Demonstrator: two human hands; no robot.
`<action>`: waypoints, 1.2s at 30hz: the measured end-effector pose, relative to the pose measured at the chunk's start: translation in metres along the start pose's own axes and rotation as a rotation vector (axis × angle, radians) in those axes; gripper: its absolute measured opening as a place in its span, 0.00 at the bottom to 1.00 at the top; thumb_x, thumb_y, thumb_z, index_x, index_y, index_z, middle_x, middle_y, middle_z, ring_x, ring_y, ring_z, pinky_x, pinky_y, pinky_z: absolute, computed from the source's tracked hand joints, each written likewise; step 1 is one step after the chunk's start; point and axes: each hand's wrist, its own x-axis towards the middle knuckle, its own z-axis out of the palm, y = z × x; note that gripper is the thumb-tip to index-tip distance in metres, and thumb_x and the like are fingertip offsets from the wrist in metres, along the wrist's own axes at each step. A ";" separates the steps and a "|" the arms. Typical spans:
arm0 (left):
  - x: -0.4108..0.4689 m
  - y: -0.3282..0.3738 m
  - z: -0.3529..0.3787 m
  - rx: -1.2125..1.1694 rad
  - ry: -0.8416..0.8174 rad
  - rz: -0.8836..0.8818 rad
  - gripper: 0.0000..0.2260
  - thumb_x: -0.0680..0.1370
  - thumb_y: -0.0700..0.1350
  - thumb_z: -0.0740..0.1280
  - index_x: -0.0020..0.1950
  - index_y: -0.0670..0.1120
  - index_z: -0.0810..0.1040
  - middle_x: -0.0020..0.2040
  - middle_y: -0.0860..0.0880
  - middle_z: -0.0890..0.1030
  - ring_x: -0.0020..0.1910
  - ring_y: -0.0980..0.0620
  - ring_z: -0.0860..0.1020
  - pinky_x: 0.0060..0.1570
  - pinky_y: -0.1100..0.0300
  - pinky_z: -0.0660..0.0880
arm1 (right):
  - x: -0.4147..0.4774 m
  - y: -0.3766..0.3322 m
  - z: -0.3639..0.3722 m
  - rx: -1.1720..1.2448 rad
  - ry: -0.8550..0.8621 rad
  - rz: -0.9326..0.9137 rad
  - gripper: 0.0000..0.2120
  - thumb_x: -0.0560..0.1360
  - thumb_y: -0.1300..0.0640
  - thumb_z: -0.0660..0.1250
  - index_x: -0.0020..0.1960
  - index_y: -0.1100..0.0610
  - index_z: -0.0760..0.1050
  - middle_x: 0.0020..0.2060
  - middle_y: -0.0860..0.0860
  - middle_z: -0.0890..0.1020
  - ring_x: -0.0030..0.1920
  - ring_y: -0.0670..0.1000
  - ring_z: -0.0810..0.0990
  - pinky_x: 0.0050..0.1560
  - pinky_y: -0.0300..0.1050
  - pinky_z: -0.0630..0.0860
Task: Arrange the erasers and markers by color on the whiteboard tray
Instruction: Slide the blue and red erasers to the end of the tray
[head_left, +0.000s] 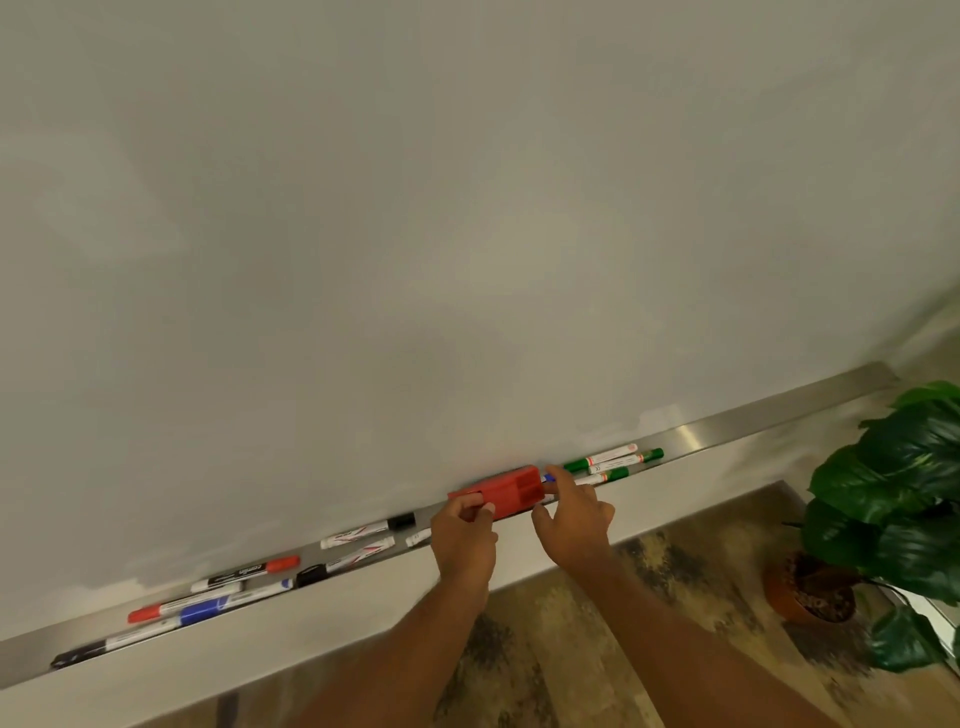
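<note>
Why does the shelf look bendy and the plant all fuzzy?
Head view: the wide-angle lens curves the metal tray; the plant near the edge is smeared and soft; a bright glare streak sits on the tray's right part; the hands look slightly blurred.

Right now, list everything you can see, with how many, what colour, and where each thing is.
Whiteboard: one, white, fills the upper view.
Tray: one, metal, along the board's bottom edge.
Eraser: one, red, mid-tray, between both hands.
Green markers: three, in the tray right of the eraser.
Blue-tipped marker: one, mostly hidden behind the right hand.
Mixed markers: black, red and blue caps, unsorted, left tray; count unclear.
Potted plant: one, green, on the floor at right.
Left hand: gripping the eraser's left end.
Right hand: at the eraser's right end.
</note>
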 end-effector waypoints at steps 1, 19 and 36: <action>0.001 0.001 -0.004 -0.010 0.017 -0.003 0.05 0.80 0.39 0.73 0.54 0.47 0.83 0.52 0.44 0.86 0.48 0.39 0.86 0.33 0.62 0.78 | -0.003 -0.003 0.001 0.021 0.014 -0.009 0.27 0.78 0.51 0.68 0.75 0.48 0.66 0.57 0.50 0.82 0.60 0.53 0.77 0.61 0.50 0.62; 0.027 -0.004 -0.148 -0.076 0.201 0.013 0.06 0.79 0.39 0.74 0.47 0.50 0.85 0.45 0.51 0.85 0.45 0.56 0.81 0.41 0.66 0.74 | -0.049 -0.074 0.040 -0.056 0.083 -0.285 0.14 0.79 0.54 0.70 0.64 0.54 0.78 0.57 0.54 0.84 0.58 0.58 0.81 0.61 0.59 0.71; 0.055 -0.019 -0.430 -0.010 0.649 0.025 0.04 0.83 0.38 0.67 0.55 0.44 0.80 0.51 0.43 0.84 0.51 0.43 0.82 0.55 0.51 0.79 | -0.095 -0.150 0.106 -0.279 -0.006 -0.642 0.18 0.74 0.57 0.75 0.62 0.60 0.79 0.56 0.59 0.83 0.57 0.63 0.81 0.58 0.64 0.75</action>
